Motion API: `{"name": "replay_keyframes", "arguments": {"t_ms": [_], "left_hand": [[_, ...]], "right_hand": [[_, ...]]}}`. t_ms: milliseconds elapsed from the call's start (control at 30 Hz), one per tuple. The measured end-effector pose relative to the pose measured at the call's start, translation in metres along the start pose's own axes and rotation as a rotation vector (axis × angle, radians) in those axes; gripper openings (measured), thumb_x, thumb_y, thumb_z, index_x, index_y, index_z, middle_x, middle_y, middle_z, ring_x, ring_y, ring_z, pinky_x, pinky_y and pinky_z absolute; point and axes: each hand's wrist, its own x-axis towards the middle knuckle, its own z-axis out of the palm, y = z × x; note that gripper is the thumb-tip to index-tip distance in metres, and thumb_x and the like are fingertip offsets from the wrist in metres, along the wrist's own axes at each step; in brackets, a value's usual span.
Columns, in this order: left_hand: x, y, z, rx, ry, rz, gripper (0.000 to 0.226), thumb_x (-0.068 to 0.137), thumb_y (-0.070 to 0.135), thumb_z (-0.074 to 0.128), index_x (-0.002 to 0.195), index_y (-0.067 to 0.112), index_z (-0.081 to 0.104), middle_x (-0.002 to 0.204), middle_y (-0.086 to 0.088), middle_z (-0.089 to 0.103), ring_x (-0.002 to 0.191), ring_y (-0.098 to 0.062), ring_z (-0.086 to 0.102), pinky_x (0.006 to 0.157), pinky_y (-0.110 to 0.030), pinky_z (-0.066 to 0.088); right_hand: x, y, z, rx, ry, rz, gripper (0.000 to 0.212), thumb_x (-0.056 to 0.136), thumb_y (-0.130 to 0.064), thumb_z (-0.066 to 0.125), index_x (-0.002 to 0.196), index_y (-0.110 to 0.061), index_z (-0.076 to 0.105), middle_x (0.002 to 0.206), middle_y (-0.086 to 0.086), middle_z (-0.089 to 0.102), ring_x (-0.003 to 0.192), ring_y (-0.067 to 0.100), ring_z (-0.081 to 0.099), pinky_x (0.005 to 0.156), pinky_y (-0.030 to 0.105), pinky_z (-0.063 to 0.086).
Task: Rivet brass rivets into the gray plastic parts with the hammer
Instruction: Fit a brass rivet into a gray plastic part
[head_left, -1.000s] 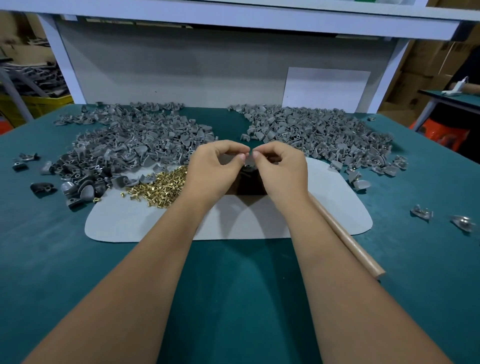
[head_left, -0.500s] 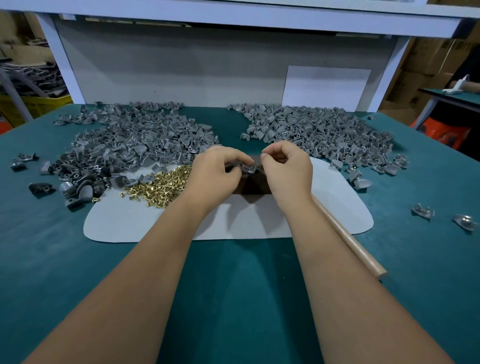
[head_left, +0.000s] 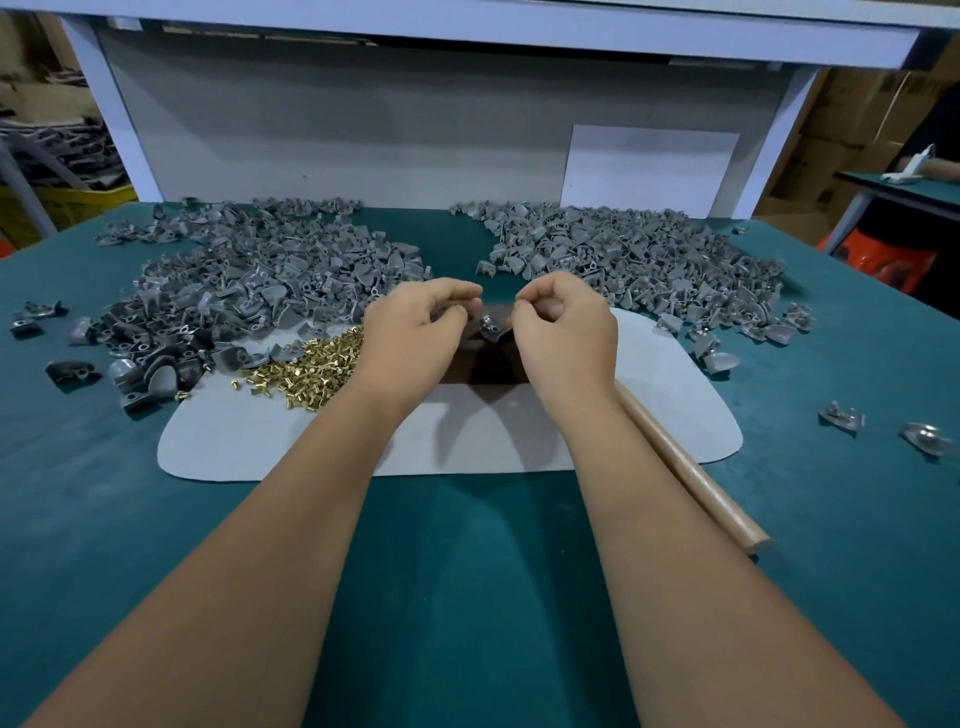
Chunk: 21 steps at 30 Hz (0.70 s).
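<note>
Head view: my hands, left (head_left: 415, 332) and right (head_left: 566, 332), curl fingers above a gray part (head_left: 490, 328); whether either grips it, I cannot tell.

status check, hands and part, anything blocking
Left hand and right hand curled, apart. Gray part on block between them. Hammer handle lying idle. Nothing blocking.
</note>
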Motion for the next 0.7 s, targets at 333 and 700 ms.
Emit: {"name": "replay_keyframes", "arguments": {"t_ms": [333,700], "left_hand": [[-0.005,0.004,0.008,0.328,0.026,0.232,0.042,0.074,0.042,0.063,0.116,0.041,0.063,0.087,0.017,0.064,0.107,-0.004,0.04,0.089,-0.024,0.014],[0.001,-0.007,0.006,0.371,0.073,0.107,0.016,0.087,0.033,0.068,0.102,0.037,0.07,0.102,0.022,0.058,0.124,-0.011,0.035,0.083,-0.026,0.013]], "right_hand": [[-0.001,-0.003,0.0,-0.014,0.009,-0.001,0.012,0.079,-0.014,0.057,0.077,-0.025,0.061,0.065,-0.008,0.064,0.073,0.017,0.061,0.077,0.04,0.05],[0.001,0.001,-0.002,0.03,-0.003,0.024,0.012,0.08,-0.015,0.061,0.076,-0.026,0.066,0.074,-0.011,0.068,0.078,0.008,0.064,0.078,0.034,0.053]]}}
